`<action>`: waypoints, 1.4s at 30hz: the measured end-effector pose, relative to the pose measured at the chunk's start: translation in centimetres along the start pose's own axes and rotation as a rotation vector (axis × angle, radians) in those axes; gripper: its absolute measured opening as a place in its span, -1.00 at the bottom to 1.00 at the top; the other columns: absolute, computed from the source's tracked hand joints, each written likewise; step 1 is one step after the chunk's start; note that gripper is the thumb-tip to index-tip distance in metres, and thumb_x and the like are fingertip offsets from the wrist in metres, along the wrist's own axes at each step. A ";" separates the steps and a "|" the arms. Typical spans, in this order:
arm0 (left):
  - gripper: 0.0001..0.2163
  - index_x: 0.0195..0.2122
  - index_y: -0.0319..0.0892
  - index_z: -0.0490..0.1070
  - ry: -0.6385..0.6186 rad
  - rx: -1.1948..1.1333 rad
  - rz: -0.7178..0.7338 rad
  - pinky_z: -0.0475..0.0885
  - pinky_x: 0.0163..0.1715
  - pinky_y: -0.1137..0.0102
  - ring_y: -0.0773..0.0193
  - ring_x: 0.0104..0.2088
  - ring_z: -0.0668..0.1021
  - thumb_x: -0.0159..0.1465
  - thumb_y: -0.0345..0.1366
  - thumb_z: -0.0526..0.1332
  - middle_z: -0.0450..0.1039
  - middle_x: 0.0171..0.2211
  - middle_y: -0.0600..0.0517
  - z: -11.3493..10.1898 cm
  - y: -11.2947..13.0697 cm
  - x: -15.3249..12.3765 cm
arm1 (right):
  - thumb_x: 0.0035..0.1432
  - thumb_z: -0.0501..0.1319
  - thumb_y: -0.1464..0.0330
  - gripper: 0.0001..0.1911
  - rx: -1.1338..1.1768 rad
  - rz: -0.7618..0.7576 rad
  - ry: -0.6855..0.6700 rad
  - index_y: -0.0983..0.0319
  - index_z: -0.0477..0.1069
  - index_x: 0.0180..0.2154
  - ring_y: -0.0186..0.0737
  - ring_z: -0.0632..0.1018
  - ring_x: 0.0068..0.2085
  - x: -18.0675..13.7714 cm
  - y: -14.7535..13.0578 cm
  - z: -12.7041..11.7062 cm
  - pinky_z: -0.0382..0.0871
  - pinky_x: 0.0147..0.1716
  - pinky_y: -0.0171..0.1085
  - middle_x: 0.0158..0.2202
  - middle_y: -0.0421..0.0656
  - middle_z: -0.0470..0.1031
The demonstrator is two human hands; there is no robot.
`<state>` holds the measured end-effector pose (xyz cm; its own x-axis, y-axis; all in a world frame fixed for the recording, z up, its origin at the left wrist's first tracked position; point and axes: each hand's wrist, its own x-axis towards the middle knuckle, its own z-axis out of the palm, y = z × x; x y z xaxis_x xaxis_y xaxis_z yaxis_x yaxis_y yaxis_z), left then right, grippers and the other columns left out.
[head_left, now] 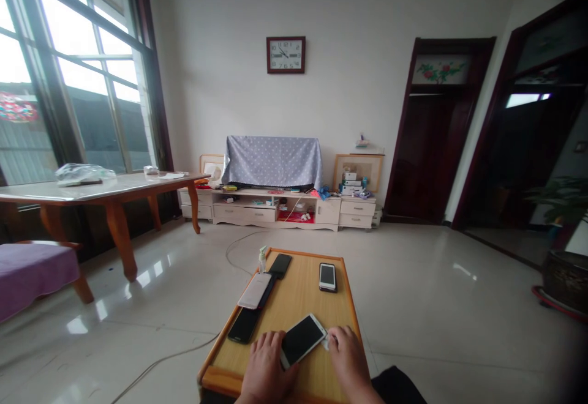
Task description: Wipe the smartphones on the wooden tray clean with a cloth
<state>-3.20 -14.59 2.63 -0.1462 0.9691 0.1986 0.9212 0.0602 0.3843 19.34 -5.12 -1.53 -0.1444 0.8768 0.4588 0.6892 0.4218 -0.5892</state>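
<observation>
Between our two hands, over the near half of the low wooden table (305,284), we have the white phone (303,338), its dark screen facing up and its length slanting from lower left to upper right. Our left hand (266,361) grips its lower left end, fingers bent along the left side and thumb at the bottom edge. Our right hand (348,355) is at the opposite end, its fingers curled and pinched around a small whitish piece (326,342) by the phone's right corner; we cannot make out what it is. Whether the phone rests on the wood or is raised slightly off it, we cannot tell. Just beyond our left hand, to the left, we see a black phone (243,325), with a pinkish phone (255,291) past it and a dark phone (280,265) farther up, beside a pump bottle (262,261) at the table's left edge. Well beyond our right hand, a pale-framed phone (327,275) lies screen up.
</observation>
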 end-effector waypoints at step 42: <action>-0.49 0.08 -0.06 0.41 -0.017 0.019 0.062 0.18 0.13 0.20 0.01 0.09 0.41 0.14 0.03 0.23 0.46 0.02 -0.07 -0.3 0.4 -1.5 | 0.32 0.05 0.37 -0.65 -0.185 -0.162 -0.188 0.10 0.55 -0.01 -0.08 0.47 0.17 -3.4 -7.1 1.1 0.19 0.24 -0.10 0.12 -0.15 0.54</action>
<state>-2.70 -16.10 2.81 -0.0828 0.9750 0.2062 0.9351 0.0044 0.3544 14.20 -10.90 0.37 -0.3802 0.8362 0.3953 0.7615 0.5256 -0.3794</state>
